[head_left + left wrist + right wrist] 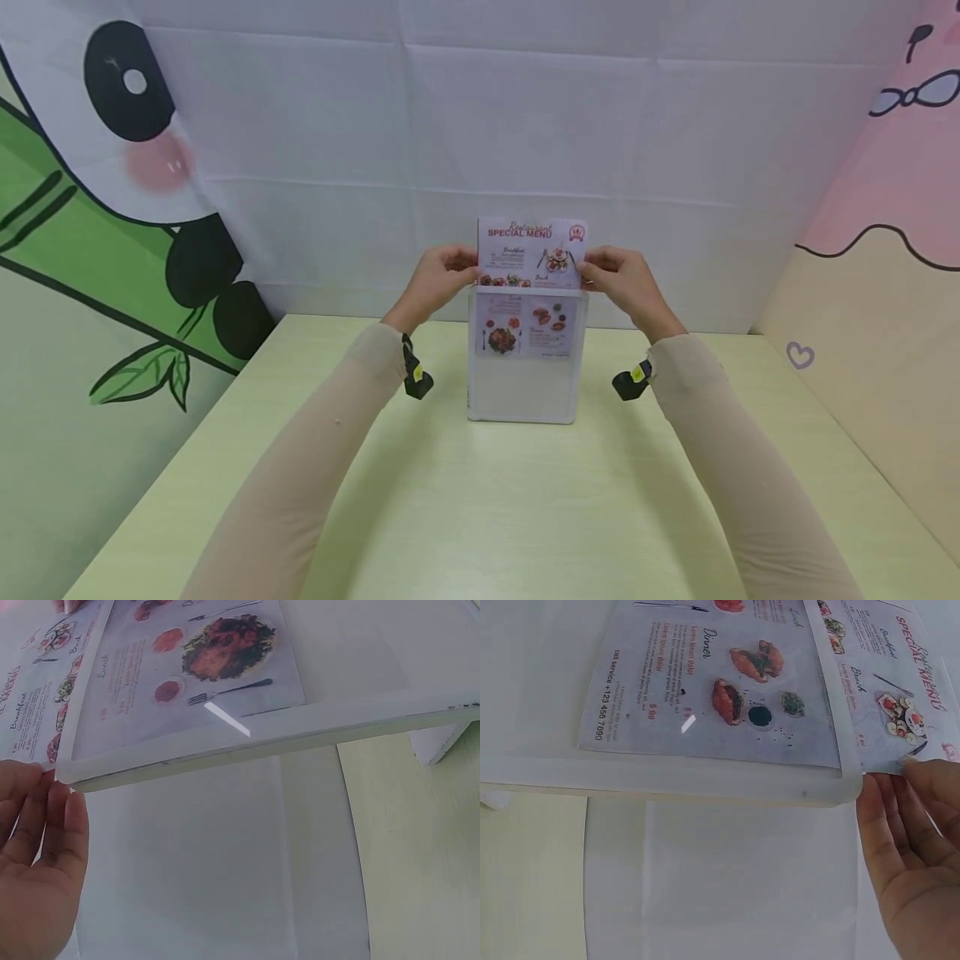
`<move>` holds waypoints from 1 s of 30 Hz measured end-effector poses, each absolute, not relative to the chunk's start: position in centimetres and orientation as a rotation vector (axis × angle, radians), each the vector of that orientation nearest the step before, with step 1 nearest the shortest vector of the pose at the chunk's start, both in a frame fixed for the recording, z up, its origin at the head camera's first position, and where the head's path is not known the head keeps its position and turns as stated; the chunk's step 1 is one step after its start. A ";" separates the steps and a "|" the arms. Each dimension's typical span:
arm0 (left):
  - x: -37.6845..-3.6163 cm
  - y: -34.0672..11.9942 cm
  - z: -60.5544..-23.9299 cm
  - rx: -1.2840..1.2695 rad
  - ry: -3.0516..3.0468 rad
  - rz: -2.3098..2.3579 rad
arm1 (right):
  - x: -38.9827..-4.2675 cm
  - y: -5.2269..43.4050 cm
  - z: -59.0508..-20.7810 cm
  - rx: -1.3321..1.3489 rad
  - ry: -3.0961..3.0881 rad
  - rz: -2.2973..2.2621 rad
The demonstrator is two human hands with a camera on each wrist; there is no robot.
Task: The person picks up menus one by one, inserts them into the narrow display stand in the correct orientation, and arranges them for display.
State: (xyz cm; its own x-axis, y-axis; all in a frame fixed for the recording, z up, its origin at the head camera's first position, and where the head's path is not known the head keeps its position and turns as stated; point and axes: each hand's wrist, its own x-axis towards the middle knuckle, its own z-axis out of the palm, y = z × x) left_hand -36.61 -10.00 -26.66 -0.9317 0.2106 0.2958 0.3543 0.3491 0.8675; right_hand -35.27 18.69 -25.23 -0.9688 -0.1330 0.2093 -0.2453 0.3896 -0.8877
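A printed menu sheet (532, 250) headed "Special Menu" stands partly inside a white-framed clear sign holder (525, 390) upright on the table. Its lower part shows through the clear front, and its upper part rises above the holder's top edge. My left hand (444, 279) pinches the menu's left edge just over the holder's top corner. On the other side my right hand (621, 279) pinches the right edge at about the same height. In the right wrist view the thumb (934, 780) lies on the printed face, with the fingers behind the sheet.
The holder stands on a pale yellow-green table (487, 517), near its far edge. Behind it hangs a creased white cloth (525, 125). Cartoon-printed panels rise at the left (135, 250) and right (862, 308). A small foot (439, 742) supports the holder behind.
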 end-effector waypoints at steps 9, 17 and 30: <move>-36.4 -10.1 -26.7 -0.529 -2.535 -1.523 | -35.2 18.9 -25.3 0.346 -2.543 1.631; -36.1 -10.2 -26.7 -0.579 -2.557 -1.472 | -35.2 19.0 -25.3 0.331 -2.586 1.609; -36.1 -10.1 -26.7 -0.599 -2.573 -1.463 | -35.0 19.4 -25.4 0.383 -2.614 1.539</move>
